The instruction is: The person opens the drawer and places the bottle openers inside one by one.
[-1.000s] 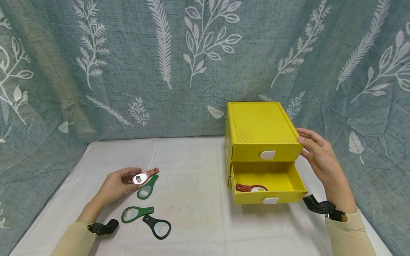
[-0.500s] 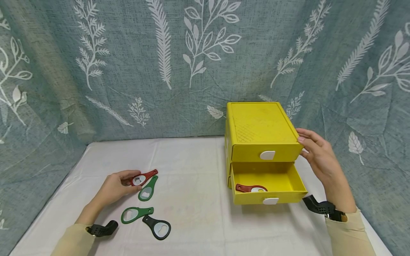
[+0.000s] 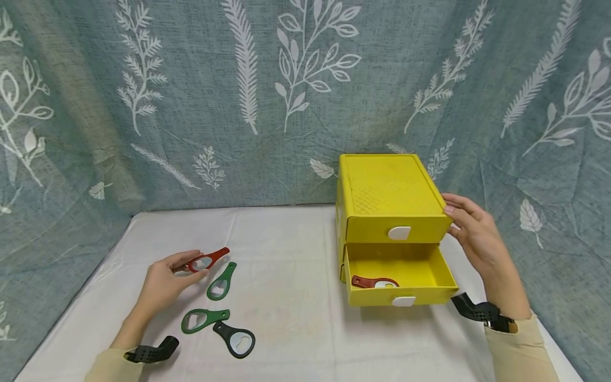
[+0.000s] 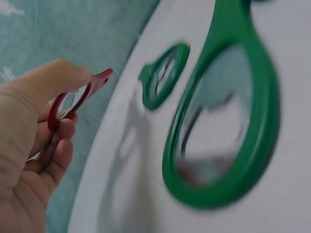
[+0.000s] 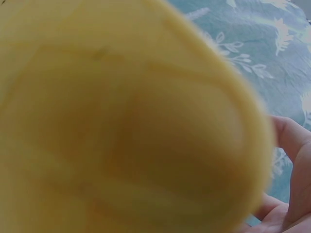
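In the head view my left hand point(image 3: 164, 278) pinches a red bottle opener point(image 3: 205, 261) by its wide metal end, the handle pointing right. The left wrist view shows the thumb on one face of this opener, with fingers behind it, lifted off the cloth. Two green bottle openers, an upper one point(image 3: 221, 281) and a lower one point(image 3: 204, 319), lie close by. A black bottle opener point(image 3: 235, 338) touches the lower green handle. At the right, my right hand point(image 3: 477, 233) rests against the side of a yellow drawer cabinet point(image 3: 393, 183), fingers fairly straight.
The cabinet's lower drawer point(image 3: 403, 295) is pulled out, with another red bottle opener point(image 3: 374, 282) inside near its front. Its upper drawer point(image 3: 372, 229) is closed. A patterned curtain point(image 3: 267, 159) hangs behind the white-covered table point(image 3: 286, 297). The cabinet blurs across most of the right wrist view.
My left hand has drawn the red bottle opener slightly left and away from the upper green one, which it overlapped before. The right hand keeps its place on the cabinet.
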The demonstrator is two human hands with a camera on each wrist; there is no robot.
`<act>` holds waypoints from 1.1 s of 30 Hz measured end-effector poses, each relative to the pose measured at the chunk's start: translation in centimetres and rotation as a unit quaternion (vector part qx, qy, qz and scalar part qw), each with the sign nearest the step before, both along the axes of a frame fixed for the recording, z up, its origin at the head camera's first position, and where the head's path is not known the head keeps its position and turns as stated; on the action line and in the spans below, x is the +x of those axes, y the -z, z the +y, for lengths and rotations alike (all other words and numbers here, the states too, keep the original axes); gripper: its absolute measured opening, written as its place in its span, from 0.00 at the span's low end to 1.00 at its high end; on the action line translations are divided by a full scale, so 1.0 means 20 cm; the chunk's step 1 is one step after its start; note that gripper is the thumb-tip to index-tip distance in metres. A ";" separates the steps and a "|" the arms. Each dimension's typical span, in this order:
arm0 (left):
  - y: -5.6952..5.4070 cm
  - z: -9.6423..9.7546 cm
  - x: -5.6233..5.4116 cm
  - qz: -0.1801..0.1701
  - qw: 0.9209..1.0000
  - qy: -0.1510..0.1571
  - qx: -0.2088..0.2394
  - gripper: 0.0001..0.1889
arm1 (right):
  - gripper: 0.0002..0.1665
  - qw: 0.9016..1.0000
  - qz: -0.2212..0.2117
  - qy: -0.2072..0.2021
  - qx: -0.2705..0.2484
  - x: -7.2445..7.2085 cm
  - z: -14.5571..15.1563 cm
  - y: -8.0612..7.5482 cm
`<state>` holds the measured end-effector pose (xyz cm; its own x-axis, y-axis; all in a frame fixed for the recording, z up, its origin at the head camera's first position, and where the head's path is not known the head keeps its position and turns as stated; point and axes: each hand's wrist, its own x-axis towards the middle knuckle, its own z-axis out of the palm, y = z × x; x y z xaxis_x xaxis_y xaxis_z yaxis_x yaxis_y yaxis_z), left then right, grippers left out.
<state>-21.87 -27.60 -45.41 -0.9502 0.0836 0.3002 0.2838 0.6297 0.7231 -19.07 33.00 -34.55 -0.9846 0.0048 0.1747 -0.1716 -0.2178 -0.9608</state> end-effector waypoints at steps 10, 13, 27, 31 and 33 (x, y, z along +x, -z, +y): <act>-0.15 0.28 0.09 0.060 0.989 0.014 0.133 0.26 | 0.20 1.000 -0.009 0.007 -0.003 0.01 0.00 0.02; -0.20 0.39 0.11 0.072 0.980 0.047 0.178 0.27 | 0.19 1.000 -0.003 0.002 -0.008 0.00 0.00 0.02; -0.40 0.90 0.23 0.091 0.927 0.250 0.264 0.27 | 0.20 1.000 -0.003 0.008 0.006 -0.01 -0.01 0.00; -0.40 1.03 0.23 0.082 0.924 0.263 0.263 0.26 | 0.21 1.000 -0.008 0.008 0.006 -0.01 0.00 0.00; -0.40 1.09 0.23 0.077 0.923 0.271 0.261 0.25 | 0.22 1.000 -0.011 0.009 0.008 -0.01 0.00 0.00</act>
